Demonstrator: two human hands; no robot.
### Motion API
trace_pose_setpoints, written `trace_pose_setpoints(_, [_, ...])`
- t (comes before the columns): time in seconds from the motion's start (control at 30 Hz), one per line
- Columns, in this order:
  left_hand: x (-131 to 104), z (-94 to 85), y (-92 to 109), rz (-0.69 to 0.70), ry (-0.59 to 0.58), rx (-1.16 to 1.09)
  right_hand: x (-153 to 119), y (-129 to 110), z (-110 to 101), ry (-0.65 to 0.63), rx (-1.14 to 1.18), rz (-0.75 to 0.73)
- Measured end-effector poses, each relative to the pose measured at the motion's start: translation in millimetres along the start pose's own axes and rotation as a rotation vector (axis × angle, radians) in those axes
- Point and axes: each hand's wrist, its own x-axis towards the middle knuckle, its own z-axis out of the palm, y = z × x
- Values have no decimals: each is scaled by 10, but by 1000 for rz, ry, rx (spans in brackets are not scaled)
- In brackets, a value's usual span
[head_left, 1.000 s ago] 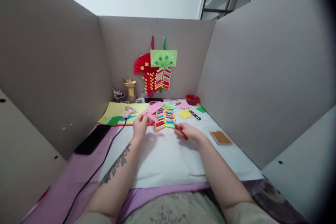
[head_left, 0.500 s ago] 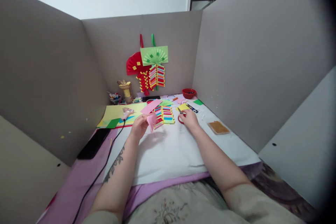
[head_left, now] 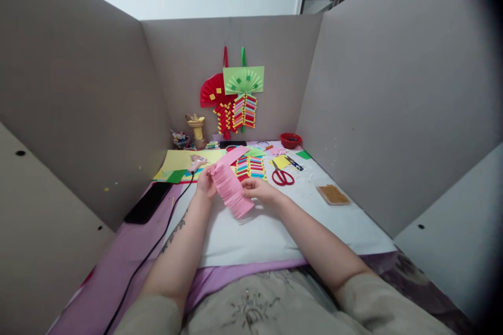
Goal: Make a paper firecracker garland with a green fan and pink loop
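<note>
Pinched between the thumb and fingers of the left hand (head_left: 205,183), the pink fringed paper (head_left: 231,191) is held by its far left end, with that hand closed on it. Half-curled, the right hand (head_left: 261,190) has its fingertips at the strip's right edge, toward the near end; whether they grip the paper or only touch it, I cannot tell.

Half a second ago the right hand had the red-handled scissors (head_left: 283,176); now they lie on the white sheet (head_left: 314,220) to the right, blades pointing far and left toward the yellow paper (head_left: 280,161). The paper, then bunched beside the left hand, now shows its broad face with the cut strands spread. With the scissors down, cutting seems to have paused, and both hands are at the fringe, which suggests handling or checking the strands.

From the left grip the paper slants near and right, passing between the hands, its near end beyond the right fingertips and over the white sheet. Just on its far side lie the plain pink strip (head_left: 234,155) and the rows of coloured paper rolls (head_left: 255,166).
</note>
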Motion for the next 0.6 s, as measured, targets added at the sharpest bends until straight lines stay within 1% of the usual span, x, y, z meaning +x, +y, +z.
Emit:
trace_pose_setpoints(0.07, [59,-43,-53,-74,15,-154,19,57,-12,100,0,47])
trace_pose_setpoints(0.13, [82,-66,-96,-150,31,-267,51,97,-33,230,28,56])
trace_pose_setpoints(0.2, [68,-52,-133,-236,-1,-336,90,119,-63,327,90,41])
trace_pose_setpoints(0.27, [26,3,-174,-305,-44,-344,128,122,-96,407,175,9])
trace_pose_setpoints(0.37, [-64,128,-257,-347,-113,-212,164,99,-136,536,299,-74])
trace_pose_setpoints(0.43, [-129,203,-315,-349,-192,-94,169,76,-151,595,348,-131])
trace_pose_setpoints(0.53, [-208,268,-382,-336,-303,47,162,58,-156,633,353,-164])
trace_pose_setpoints(0.6, [-234,284,-412,-282,-330,138,160,62,-150,638,300,-156])
